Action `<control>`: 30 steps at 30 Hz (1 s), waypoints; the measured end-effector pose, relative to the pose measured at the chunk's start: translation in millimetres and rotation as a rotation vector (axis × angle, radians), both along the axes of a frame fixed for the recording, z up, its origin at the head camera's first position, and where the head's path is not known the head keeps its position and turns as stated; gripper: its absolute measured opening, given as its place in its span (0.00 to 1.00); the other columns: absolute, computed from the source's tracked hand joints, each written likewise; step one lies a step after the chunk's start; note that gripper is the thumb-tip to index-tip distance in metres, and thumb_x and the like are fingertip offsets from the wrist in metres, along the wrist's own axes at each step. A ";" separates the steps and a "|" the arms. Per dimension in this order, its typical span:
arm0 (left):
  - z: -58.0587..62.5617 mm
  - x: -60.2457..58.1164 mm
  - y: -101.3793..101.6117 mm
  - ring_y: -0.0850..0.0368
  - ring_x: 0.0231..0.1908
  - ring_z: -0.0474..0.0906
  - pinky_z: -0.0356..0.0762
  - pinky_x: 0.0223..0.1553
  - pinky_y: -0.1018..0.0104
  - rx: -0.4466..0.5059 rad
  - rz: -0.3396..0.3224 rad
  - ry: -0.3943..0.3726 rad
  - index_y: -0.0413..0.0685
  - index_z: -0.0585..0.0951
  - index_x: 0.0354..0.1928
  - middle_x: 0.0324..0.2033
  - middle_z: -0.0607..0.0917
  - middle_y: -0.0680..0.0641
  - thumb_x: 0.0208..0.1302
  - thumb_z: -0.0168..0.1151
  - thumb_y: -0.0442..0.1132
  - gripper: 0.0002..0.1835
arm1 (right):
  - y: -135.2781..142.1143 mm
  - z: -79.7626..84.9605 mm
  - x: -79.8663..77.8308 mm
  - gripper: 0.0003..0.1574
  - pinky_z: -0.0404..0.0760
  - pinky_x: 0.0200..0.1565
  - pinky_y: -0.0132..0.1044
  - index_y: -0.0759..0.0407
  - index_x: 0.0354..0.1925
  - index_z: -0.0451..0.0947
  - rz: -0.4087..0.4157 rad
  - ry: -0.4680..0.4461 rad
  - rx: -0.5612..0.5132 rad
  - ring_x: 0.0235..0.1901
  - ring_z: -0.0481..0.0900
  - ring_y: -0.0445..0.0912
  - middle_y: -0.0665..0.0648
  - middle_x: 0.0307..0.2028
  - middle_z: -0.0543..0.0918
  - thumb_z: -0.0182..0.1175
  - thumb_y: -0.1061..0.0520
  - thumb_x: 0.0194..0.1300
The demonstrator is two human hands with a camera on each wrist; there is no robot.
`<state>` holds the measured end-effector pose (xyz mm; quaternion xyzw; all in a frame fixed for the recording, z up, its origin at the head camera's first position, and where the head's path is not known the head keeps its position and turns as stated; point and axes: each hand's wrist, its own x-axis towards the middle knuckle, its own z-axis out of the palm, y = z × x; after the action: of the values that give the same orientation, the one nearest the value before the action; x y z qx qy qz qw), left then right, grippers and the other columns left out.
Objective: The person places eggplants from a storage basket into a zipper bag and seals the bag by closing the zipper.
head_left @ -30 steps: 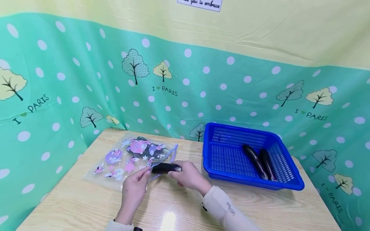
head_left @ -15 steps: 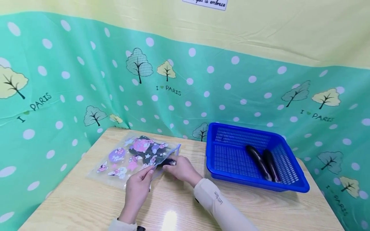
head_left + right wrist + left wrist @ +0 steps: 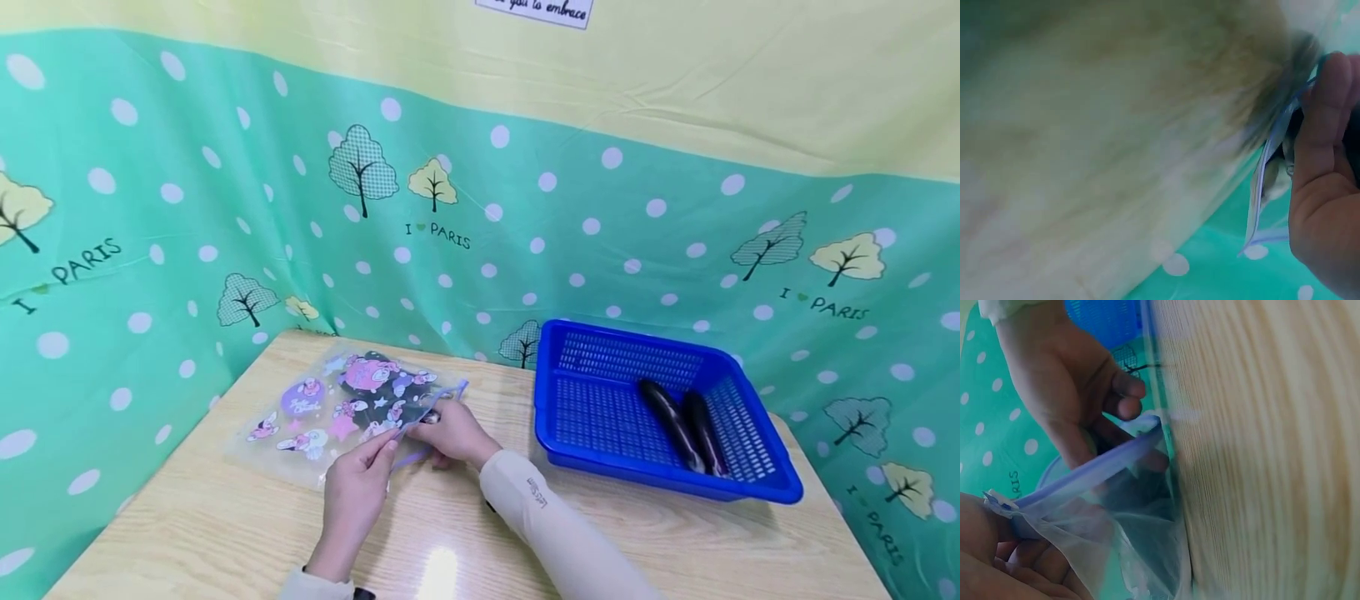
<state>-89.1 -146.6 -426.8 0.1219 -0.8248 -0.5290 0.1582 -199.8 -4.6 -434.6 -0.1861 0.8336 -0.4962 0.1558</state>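
Observation:
A clear zip bag [image 3: 303, 433] with pink and purple cartoon prints lies on the table, its lilac-edged mouth facing right. Dark eggplants [image 3: 375, 375] show through its printed film. My left hand [image 3: 356, 487] pinches the near side of the mouth between thumb and fingers; in the left wrist view the lilac zip strip [image 3: 1091, 472] rises from that grip. At the opening, my right hand [image 3: 453, 429] holds an eggplant [image 3: 432, 417] by its stem end, most of its length inside the bag. In the left wrist view, some right fingers [image 3: 1125, 434] reach past the zip strip.
To the right stands a blue perforated basket [image 3: 588, 417] with two eggplants [image 3: 671, 421] lying along its right side. A green and yellow printed curtain [image 3: 480, 250] hangs behind and left of the wooden table [image 3: 480, 533].
My right hand has moved left, pushing the eggplant into the bag until little more than its stem end shows. The left hand has kept its pinch on the bag's mouth.

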 end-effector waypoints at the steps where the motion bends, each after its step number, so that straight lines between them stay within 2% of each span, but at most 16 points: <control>1: -0.2 0.1 0.3 0.57 0.28 0.77 0.71 0.22 0.67 -0.002 -0.001 0.004 0.48 0.88 0.53 0.44 0.89 0.45 0.72 0.63 0.37 0.12 | -1.8 -1.0 -1.6 0.20 0.80 0.18 0.38 0.55 0.53 0.83 -0.004 0.029 0.004 0.14 0.77 0.43 0.55 0.23 0.85 0.70 0.51 0.65; 4: -0.8 0.0 2.0 0.54 0.36 0.80 0.74 0.27 0.65 -0.012 0.000 0.018 0.48 0.88 0.52 0.46 0.89 0.46 0.72 0.63 0.37 0.11 | -6.5 -4.2 -8.3 0.25 0.83 0.40 0.35 0.53 0.58 0.82 0.011 0.122 0.010 0.33 0.84 0.40 0.52 0.41 0.89 0.71 0.51 0.65; 6: -1.0 -0.1 3.4 0.54 0.40 0.81 0.76 0.33 0.64 -0.024 0.003 0.026 0.49 0.88 0.52 0.47 0.89 0.47 0.71 0.63 0.37 0.11 | -8.7 -6.4 -11.7 0.30 0.76 0.57 0.36 0.51 0.63 0.79 0.027 0.168 0.016 0.50 0.82 0.41 0.50 0.53 0.85 0.71 0.51 0.64; 7: -1.2 0.0 4.1 0.54 0.39 0.81 0.76 0.33 0.64 -0.024 0.003 0.026 0.49 0.88 0.52 0.46 0.89 0.47 0.71 0.63 0.37 0.11 | -9.4 -7.0 -12.7 0.31 0.71 0.63 0.36 0.51 0.65 0.78 0.035 0.185 0.027 0.57 0.78 0.42 0.50 0.58 0.83 0.71 0.52 0.64; 8: -1.1 0.0 4.9 0.55 0.39 0.81 0.76 0.33 0.63 -0.024 0.002 0.026 0.49 0.88 0.51 0.46 0.89 0.47 0.71 0.63 0.37 0.11 | -9.7 -7.6 -13.2 0.33 0.69 0.65 0.38 0.51 0.66 0.77 0.038 0.183 0.037 0.60 0.77 0.44 0.51 0.60 0.82 0.72 0.52 0.64; 10: -1.2 0.0 6.2 0.57 0.34 0.80 0.75 0.30 0.65 -0.022 -0.001 0.020 0.49 0.88 0.51 0.43 0.89 0.47 0.71 0.63 0.37 0.11 | -8.4 -8.2 -12.7 0.34 0.70 0.64 0.37 0.52 0.65 0.77 0.034 0.174 0.074 0.59 0.78 0.46 0.52 0.59 0.82 0.73 0.54 0.62; 12: -1.2 0.3 7.0 0.58 0.25 0.76 0.72 0.23 0.66 -0.011 -0.007 0.012 0.48 0.88 0.52 0.38 0.89 0.47 0.71 0.63 0.37 0.11 | -5.3 -8.0 -11.1 0.34 0.74 0.58 0.35 0.52 0.65 0.78 0.029 0.145 0.089 0.50 0.81 0.44 0.53 0.56 0.84 0.73 0.56 0.60; 14: -1.1 0.4 7.4 0.59 0.19 0.70 0.68 0.17 0.67 0.006 -0.014 0.004 0.47 0.88 0.52 0.32 0.87 0.46 0.72 0.63 0.37 0.11 | -0.3 -6.0 -8.7 0.35 0.82 0.44 0.36 0.53 0.66 0.77 0.031 0.082 0.069 0.36 0.83 0.44 0.56 0.47 0.87 0.71 0.58 0.60; 16: -0.9 0.4 7.3 0.60 0.16 0.68 0.67 0.16 0.68 0.008 -0.015 0.000 0.47 0.88 0.52 0.28 0.86 0.46 0.72 0.63 0.37 0.11 | 5.8 -2.9 -6.5 0.34 0.82 0.30 0.36 0.55 0.65 0.77 0.026 0.015 0.042 0.24 0.80 0.45 0.58 0.36 0.88 0.69 0.61 0.60; 18: -0.7 0.1 6.9 0.59 0.18 0.70 0.69 0.18 0.67 0.005 -0.013 0.005 0.47 0.88 0.52 0.33 0.88 0.46 0.71 0.63 0.37 0.11 | 12.2 1.7 -4.6 0.30 0.80 0.22 0.38 0.58 0.62 0.77 0.003 -0.018 0.044 0.18 0.79 0.48 0.58 0.30 0.85 0.67 0.63 0.61; 19: -0.7 -0.1 6.7 0.59 0.21 0.73 0.71 0.21 0.67 -0.006 -0.009 0.007 0.48 0.88 0.52 0.35 0.89 0.45 0.71 0.63 0.37 0.11 | 15.3 4.7 -3.6 0.28 0.81 0.23 0.39 0.60 0.60 0.78 -0.010 -0.005 0.066 0.19 0.80 0.49 0.59 0.29 0.85 0.66 0.64 0.61; 22: -0.4 -0.2 5.3 0.56 0.29 0.78 0.72 0.24 0.65 -0.026 -0.006 0.011 0.48 0.88 0.52 0.46 0.89 0.45 0.71 0.63 0.37 0.11 | 23.8 16.0 -0.4 0.22 0.84 0.37 0.43 0.65 0.54 0.81 -0.051 0.106 0.196 0.34 0.84 0.52 0.61 0.37 0.86 0.63 0.67 0.60; 25: -0.7 -0.4 3.5 0.53 0.37 0.80 0.72 0.25 0.64 -0.030 -0.008 0.008 0.48 0.88 0.52 0.51 0.86 0.45 0.71 0.63 0.38 0.12 | 32.2 33.6 5.8 0.21 0.80 0.49 0.49 0.66 0.53 0.82 -0.064 0.189 0.306 0.47 0.80 0.54 0.63 0.46 0.84 0.61 0.68 0.61; 27: -1.1 -0.4 2.3 0.51 0.40 0.81 0.73 0.26 0.63 -0.031 -0.008 0.008 0.48 0.88 0.53 0.52 0.86 0.44 0.71 0.63 0.38 0.12 | 38.6 47.6 10.7 0.21 0.79 0.49 0.49 0.66 0.54 0.82 -0.053 0.203 0.339 0.46 0.80 0.54 0.64 0.47 0.84 0.59 0.68 0.61; 30: -1.9 -0.6 0.6 0.51 0.45 0.81 0.75 0.31 0.63 -0.038 -0.004 0.007 0.48 0.88 0.52 0.51 0.86 0.45 0.71 0.64 0.38 0.12 | 51.0 71.4 18.2 0.21 0.83 0.41 0.46 0.66 0.54 0.81 -0.020 0.189 0.338 0.37 0.83 0.51 0.62 0.42 0.85 0.57 0.67 0.63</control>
<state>-89.7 -146.0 -428.7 0.1154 -0.8343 -0.5140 0.1625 -181.6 46.3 -363.2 -0.1947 0.9179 -0.3308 0.1009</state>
